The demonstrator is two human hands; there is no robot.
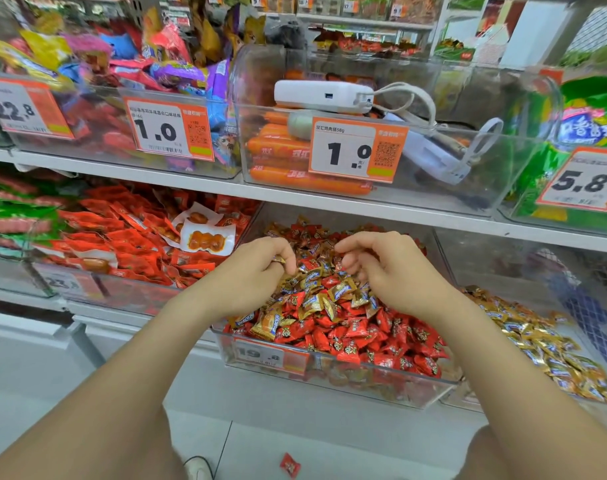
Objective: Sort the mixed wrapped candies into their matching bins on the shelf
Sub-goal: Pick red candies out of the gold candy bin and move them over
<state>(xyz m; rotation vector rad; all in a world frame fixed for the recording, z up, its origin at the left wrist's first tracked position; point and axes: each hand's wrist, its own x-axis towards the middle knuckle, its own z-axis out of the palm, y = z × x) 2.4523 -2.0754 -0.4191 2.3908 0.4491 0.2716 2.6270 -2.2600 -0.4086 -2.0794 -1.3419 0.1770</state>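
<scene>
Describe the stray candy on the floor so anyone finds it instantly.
Find the clear bin of mixed red and gold candies with the 19.8 price tag. Look straight down to the pale floor below it. One red wrapped candy lies there alone, outside every bin.

The one view sits on the person's head and looks forward and down, so both forearms rise from the bottom corners to the left hand (257,271) and right hand (381,268) at mid-frame. It stands close to the shelf (330,204), whose edge runs tilted, lower on the right. The wide lens spans the upper bins, the clear candy bin (381,379) and the floor (295,427).
</scene>
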